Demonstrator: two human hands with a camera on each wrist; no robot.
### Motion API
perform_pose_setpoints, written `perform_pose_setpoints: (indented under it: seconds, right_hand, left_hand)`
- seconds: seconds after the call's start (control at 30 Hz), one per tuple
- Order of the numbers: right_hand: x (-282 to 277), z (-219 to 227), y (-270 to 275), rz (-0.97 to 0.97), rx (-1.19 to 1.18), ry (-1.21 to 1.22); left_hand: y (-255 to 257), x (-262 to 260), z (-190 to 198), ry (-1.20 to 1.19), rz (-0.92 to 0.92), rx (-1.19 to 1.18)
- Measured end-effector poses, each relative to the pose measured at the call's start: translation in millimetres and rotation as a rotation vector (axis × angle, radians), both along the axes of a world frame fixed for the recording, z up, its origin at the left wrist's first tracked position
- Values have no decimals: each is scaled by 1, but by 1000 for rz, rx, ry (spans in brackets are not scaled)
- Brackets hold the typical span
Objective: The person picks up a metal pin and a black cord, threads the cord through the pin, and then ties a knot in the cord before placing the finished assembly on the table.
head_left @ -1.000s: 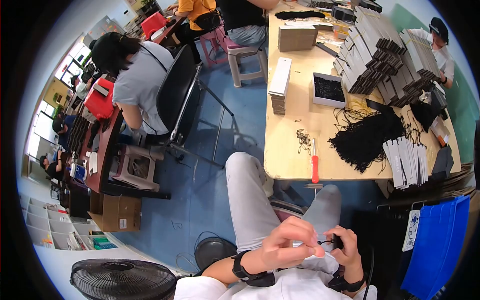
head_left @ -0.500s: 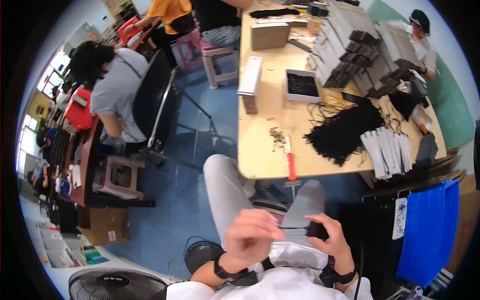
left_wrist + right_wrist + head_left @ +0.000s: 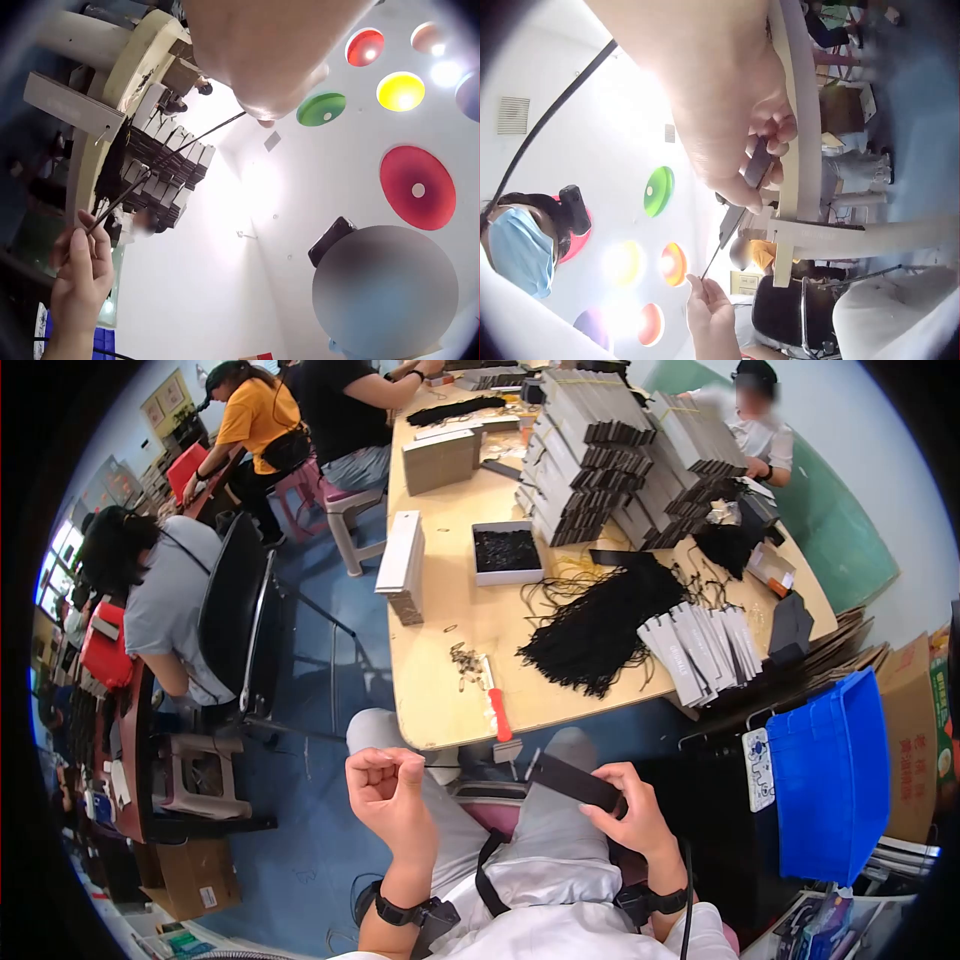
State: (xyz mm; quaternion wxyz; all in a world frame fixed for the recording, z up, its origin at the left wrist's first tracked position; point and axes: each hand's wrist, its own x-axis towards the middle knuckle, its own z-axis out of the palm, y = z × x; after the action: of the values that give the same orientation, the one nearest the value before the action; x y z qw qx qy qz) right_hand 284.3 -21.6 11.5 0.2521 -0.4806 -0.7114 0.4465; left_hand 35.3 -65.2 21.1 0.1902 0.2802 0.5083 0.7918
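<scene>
My left hand [image 3: 390,800] is raised at the left over my lap, thumb and fingertips together. In the left wrist view it pinches one end of a thin black cord [image 3: 196,141], which stretches taut towards my right hand [image 3: 79,281]. Over my right thigh, that hand grips a long dark tag [image 3: 575,780] by one end between thumb and fingers. The tag's free end points towards the table, with a small hole near its tip. In the right wrist view the cord also runs between tag and left fingertips.
On the table [image 3: 440,700] lie a heap of black cords [image 3: 600,625], fanned printed tags [image 3: 700,650], a red-handled tool [image 3: 498,712] and small metal pins [image 3: 465,665]. Stacked tag bundles [image 3: 580,460] stand farther back. A blue bin [image 3: 830,780] is at right; a seated person [image 3: 180,590] is at left.
The hands were close together at the cord; my left hand has drawn away leftwards and up. The tag in my right hand now shows its long face. The head view has turned right.
</scene>
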Motion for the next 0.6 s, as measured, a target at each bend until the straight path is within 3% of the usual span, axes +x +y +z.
perform_pose_setpoints:
  seconds: [0.07,0.17,0.2,0.33,0.4,0.43,0.5,0.57,0.6]
  right_hand:
    - [2,-15,4,-73,116,315]
    - [16,-13,17,-26,19,213]
    - [15,-10,20,-16,170,178]
    - [17,-5,31,-77,328,46]
    - [14,-9,36,-365,70,395]
    - [13,-8,41,-420,38,498]
    - [16,-20,57,-445,134,538]
    - [18,-36,78,-548,380,421]
    - [18,-32,84,-643,349,355]
  left_hand:
    - [8,5,-2,-95,-63,-11]
    - [21,11,-6,-112,-122,-63]
    - [28,15,-7,-119,-145,-67]
    - [48,28,-13,-189,-279,-97]
    - [57,31,-14,-189,-289,-108]
    - [61,32,-14,-190,-302,-127]
    - [68,31,-12,-186,-325,-112]
    - [75,33,-2,-133,-387,-95]
    - [77,33,-3,-132,-388,-85]
